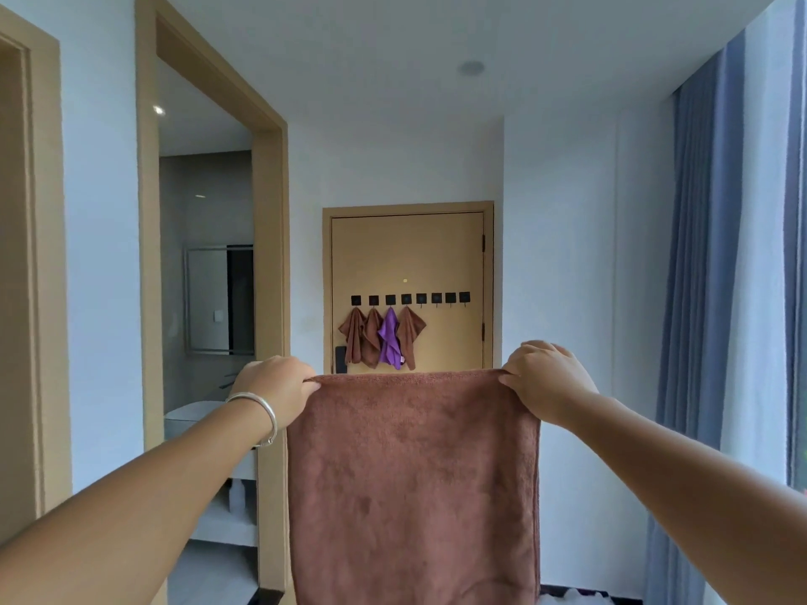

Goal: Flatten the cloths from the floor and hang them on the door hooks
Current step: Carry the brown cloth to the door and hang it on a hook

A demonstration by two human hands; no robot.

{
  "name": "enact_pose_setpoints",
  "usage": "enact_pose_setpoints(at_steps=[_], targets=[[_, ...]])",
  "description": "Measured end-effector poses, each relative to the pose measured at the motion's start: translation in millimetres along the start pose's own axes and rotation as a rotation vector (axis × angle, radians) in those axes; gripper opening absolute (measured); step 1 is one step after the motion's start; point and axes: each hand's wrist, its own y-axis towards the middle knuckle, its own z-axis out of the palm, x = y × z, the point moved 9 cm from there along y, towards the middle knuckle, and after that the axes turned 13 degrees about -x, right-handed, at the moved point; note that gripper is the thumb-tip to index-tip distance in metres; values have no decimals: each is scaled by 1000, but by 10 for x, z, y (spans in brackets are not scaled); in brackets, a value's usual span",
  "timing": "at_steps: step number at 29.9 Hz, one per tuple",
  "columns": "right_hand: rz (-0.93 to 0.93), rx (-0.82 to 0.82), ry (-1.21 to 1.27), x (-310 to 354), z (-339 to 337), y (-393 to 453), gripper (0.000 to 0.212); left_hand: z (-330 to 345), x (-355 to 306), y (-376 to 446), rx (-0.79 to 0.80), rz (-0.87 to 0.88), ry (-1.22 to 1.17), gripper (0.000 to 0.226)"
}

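Note:
A brown cloth point(412, 478) hangs flat and stretched in front of me. My left hand point(279, 388) pinches its top left corner and my right hand point(546, 377) pinches its top right corner. Straight ahead is a tan door point(445, 255) with a row of several black hooks point(436, 298). On the leftmost hooks hang three brown cloths point(410, 336) and one purple cloth point(390, 338). The hooks to the right carry nothing. The cloth hides the lower part of the door and the floor below.
An open doorway point(205, 264) on the left leads into a bathroom with a mirror. Blue curtains point(716, 299) hang along the right side. White walls flank the door.

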Motion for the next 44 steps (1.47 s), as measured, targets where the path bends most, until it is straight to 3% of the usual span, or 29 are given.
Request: enact_pose_setpoints(at_steps=[12, 27, 44], targets=[[-3, 25, -4, -289, 1439, 1111, 38, 1438, 85, 1248, -29, 20, 0, 42], [68, -10, -56, -51, 3288, 2866, 37, 3369, 893, 3135, -102, 89, -71, 38], [69, 18, -11, -424, 5507, 4417, 33, 5528, 981, 4652, -13, 67, -81, 38]])
